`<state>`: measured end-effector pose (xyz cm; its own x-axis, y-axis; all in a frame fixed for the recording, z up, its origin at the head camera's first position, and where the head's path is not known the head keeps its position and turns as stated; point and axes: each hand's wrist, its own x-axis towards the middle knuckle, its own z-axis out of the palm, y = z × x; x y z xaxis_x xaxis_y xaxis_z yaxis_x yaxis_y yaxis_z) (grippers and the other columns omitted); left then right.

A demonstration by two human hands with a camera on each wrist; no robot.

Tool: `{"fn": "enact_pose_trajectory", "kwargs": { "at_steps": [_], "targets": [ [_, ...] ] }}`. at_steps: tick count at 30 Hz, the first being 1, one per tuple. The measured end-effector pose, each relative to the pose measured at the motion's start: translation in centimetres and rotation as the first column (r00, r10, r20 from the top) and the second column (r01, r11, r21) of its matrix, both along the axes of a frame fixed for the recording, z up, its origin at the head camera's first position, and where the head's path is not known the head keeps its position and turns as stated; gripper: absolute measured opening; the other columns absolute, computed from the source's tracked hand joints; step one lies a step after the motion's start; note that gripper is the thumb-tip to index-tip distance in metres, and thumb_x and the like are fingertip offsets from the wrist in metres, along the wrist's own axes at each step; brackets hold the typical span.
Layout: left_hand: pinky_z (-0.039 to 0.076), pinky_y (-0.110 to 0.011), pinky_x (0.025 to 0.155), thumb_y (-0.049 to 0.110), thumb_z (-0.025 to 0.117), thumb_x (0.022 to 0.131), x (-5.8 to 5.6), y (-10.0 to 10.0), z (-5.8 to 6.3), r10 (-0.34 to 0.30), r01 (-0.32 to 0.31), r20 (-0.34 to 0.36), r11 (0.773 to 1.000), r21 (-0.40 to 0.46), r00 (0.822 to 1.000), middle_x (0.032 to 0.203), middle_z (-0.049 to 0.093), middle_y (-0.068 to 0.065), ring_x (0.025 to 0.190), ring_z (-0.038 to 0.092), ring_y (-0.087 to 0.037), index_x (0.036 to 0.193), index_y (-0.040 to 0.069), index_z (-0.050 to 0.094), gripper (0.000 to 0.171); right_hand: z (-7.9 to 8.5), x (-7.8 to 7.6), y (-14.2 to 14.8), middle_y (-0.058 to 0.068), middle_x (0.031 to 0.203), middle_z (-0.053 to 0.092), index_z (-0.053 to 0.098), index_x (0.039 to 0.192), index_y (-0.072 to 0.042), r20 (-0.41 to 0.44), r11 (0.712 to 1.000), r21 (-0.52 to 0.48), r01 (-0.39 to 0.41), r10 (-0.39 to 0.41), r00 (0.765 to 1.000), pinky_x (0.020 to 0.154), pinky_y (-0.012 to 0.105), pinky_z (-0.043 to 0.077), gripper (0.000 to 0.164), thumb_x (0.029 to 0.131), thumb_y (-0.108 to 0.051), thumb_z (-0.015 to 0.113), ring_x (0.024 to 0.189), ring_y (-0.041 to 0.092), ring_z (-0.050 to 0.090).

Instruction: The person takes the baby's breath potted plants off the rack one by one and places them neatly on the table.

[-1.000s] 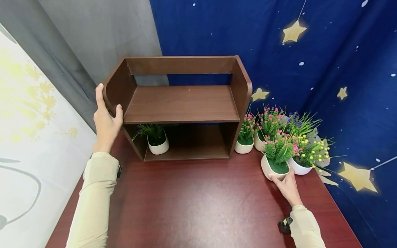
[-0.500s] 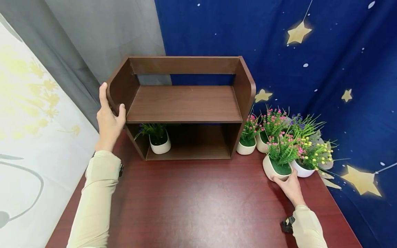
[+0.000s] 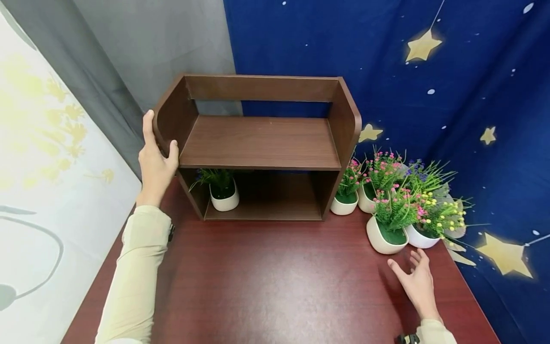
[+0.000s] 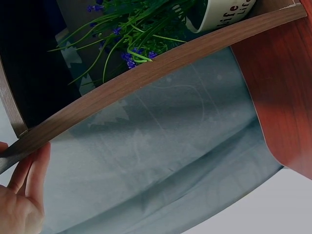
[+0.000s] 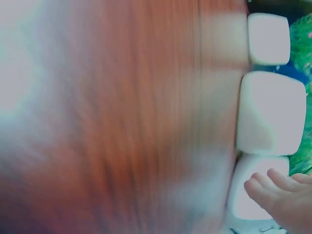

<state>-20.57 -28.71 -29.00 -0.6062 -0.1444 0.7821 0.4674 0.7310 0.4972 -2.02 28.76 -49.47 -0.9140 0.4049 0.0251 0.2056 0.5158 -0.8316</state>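
Note:
My left hand (image 3: 155,167) grips the left side panel of a two-tier brown shelf (image 3: 259,143), thumb on the inner side, fingers outside. In the left wrist view the fingers (image 4: 36,173) touch the panel edge. My right hand (image 3: 416,284) is apart from everything, thumb and fingers spread, just in front of a pink-flowered potted plant (image 3: 388,234) in a cream pot. Beside that stands a yellow-flowered potted plant (image 3: 423,236) in a white pot. A purple-flowered potted plant (image 3: 224,198) sits at the left of the shelf's lower tier.
Right of the shelf stand two more pink-flowered plants (image 3: 343,203) (image 3: 381,172) and a purple-flowered one (image 3: 423,174). The dark red table (image 3: 275,282) carries the shelf and pots. Grey and blue curtains (image 3: 301,38) hang behind.
My right hand has let go of the front pink-flowered potted plant and drawn back toward the table's front. The left hand keeps its hold on the shelf. The head view has shifted slightly.

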Motion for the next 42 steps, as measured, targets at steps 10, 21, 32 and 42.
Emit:
{"fn": "enact_pose_trajectory", "kwargs": {
  "at_steps": [10,21,32,42],
  "targets": [
    [0.039,-0.051,0.076,0.012,0.053,0.091,-0.1,0.0,0.0,0.003,-0.002,0.021,1.000,-0.007,1.000,0.136,0.048,0.002,0.095,0.057,-0.041,0.147,0.023,0.022,0.066,2.3,1.3,-9.5,0.028,0.125,0.048,0.037,0.133,0.007,-0.076,0.987,0.119,-0.104,0.114,0.991,0.091,0.052,0.035,0.071,0.079,-0.021,0.074,0.113,0.044,0.047],
    [0.039,-0.048,0.069,0.011,0.054,0.091,-0.1,-0.5,0.1,0.010,-0.010,-0.001,0.999,-0.047,1.000,0.138,0.046,-0.002,0.081,0.056,-0.038,0.147,0.023,0.023,0.065,3.3,-5.5,-24.1,0.015,0.127,0.051,0.042,0.133,-0.001,-0.157,0.871,0.100,-0.480,0.490,0.857,0.092,0.047,0.039,0.073,0.075,-0.031,0.076,0.115,0.031,0.050],
    [0.033,-0.039,0.057,0.010,0.054,0.090,0.0,-0.3,0.2,0.000,0.000,0.008,0.997,-0.078,1.000,0.096,0.058,-0.019,0.056,0.040,-0.027,0.147,0.023,0.023,0.065,4.2,-13.1,-35.9,0.019,0.137,0.039,0.029,0.141,0.002,-0.099,0.815,0.071,-0.576,0.580,0.809,0.096,0.046,0.036,0.090,0.075,-0.040,0.074,0.122,0.033,0.042],
    [0.031,-0.033,0.048,0.010,0.055,0.089,-0.2,-0.8,0.0,-0.036,0.031,-0.028,0.990,-0.140,0.999,0.062,0.045,-0.009,0.044,0.033,-0.020,0.147,0.020,0.022,0.067,2.8,-18.5,-41.2,0.023,0.122,0.047,0.027,0.140,0.006,-0.139,0.864,0.046,-0.502,0.503,0.853,0.088,0.046,0.042,0.094,0.072,-0.038,0.075,0.107,0.037,0.050]
  ]
}}
